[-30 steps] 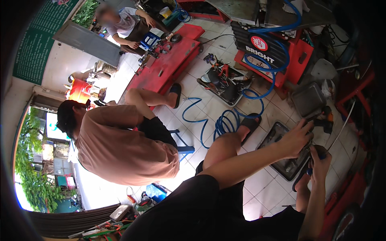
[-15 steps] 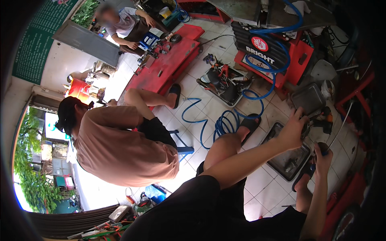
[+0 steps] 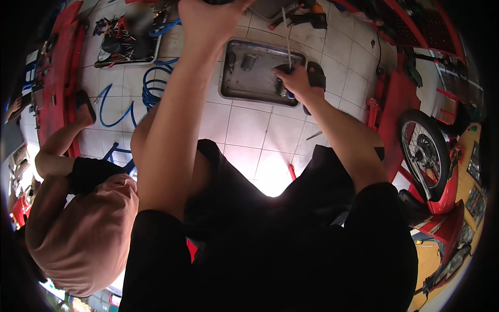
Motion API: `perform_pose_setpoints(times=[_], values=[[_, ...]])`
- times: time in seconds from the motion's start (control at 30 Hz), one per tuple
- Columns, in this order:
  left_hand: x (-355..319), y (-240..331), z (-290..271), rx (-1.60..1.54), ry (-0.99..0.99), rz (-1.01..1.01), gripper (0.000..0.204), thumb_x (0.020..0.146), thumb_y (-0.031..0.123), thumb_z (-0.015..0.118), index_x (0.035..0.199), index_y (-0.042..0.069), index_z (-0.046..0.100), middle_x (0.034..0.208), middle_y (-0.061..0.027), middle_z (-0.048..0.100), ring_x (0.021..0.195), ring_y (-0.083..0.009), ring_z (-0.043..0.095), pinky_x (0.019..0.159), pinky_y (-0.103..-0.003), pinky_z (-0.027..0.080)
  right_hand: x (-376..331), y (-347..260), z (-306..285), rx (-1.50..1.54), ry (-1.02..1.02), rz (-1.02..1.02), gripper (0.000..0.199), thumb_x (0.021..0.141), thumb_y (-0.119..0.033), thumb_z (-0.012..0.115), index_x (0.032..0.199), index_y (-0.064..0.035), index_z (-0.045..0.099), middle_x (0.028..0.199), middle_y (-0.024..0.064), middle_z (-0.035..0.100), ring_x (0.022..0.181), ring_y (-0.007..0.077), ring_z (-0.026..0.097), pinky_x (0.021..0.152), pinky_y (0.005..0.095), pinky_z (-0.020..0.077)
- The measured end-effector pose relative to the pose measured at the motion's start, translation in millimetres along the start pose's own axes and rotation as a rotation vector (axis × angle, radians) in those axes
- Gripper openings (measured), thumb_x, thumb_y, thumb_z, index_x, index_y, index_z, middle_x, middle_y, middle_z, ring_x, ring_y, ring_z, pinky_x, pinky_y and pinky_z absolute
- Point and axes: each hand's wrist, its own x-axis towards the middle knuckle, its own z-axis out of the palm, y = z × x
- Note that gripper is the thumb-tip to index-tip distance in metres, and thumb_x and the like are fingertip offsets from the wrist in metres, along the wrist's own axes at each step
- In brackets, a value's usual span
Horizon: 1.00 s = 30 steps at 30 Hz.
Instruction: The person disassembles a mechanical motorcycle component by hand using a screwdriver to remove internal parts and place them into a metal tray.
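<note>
While my right hand [image 3: 296, 83] grips a blue-handled rod [image 3: 288, 41] over the tray [image 3: 260, 100], I cannot tell how open my left hand [image 3: 214, 20] is.

Grey tray [image 3: 254, 87], blue hose [image 3: 150, 99], pale tiles [image 3: 244, 125] with darker grid lines, black-and-orange drill [image 3: 307, 20], dusty-pink shirt [image 3: 91, 234], black tyre [image 3: 442, 165]

Floor tiles [image 3: 244, 125] at mid-frame leave room between the forearms [image 3: 174, 135], while the tray [image 3: 260, 88] and right hand [image 3: 297, 83] obstruct the upper centre.
</note>
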Motion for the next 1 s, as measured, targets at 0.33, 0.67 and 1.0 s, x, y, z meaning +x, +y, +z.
perform_pose_setpoints(times=[0.33, 0.67, 1.0], values=[[-2.7, 25.3, -14.6, -0.53, -0.06, -0.154, 0.033, 0.079, 0.001, 0.085, 0.107, -0.004, 0.069, 0.097, -0.0095, 0.073, 0.082, -0.0166, 0.066, 0.08, -0.03, 0.051, 30.7, 123.6, 142.5, -0.108, 0.242, 0.43, 0.041, 0.081, -0.035, 0.084, 0.095, 0.0012, 0.073, 0.078, 0.0206, 0.073, 0.07, 0.033, 0.074, 0.068, 0.0446, 0.0588], [-13.7, 42.2, 1.7, -0.583, -0.138, -0.084, 0.03, 0.09, 0.007, 0.073, 0.114, -0.009, 0.066, 0.102, -0.0155, 0.072, 0.094, -0.0208, 0.068, 0.088, -0.033, 0.05, 42.7, 148.0, 233.6, -0.037, 0.4, 0.355, 0.037, 0.084, -0.034, 0.081, 0.095, 0.0005, 0.074, 0.088, 0.0235, 0.074, 0.087, 0.0407, 0.073, 0.08, 0.0476, 0.0573], [-13.8, 29.3, -17.0, -0.666, -0.102, -0.208, 0.029, 0.089, 0.009, 0.076, 0.114, -0.003, 0.068, 0.099, -0.012, 0.072, 0.09, -0.0203, 0.065, 0.087, -0.036, 0.047, 20.5, 123.4, 174.5, 0.094, 0.282, 0.392, 0.034, 0.088, -0.033, 0.076, 0.094, 0.0006, 0.072, 0.079, 0.0207, 0.072, 0.06, 0.0345, 0.072, 0.06, 0.0467, 0.0575]])
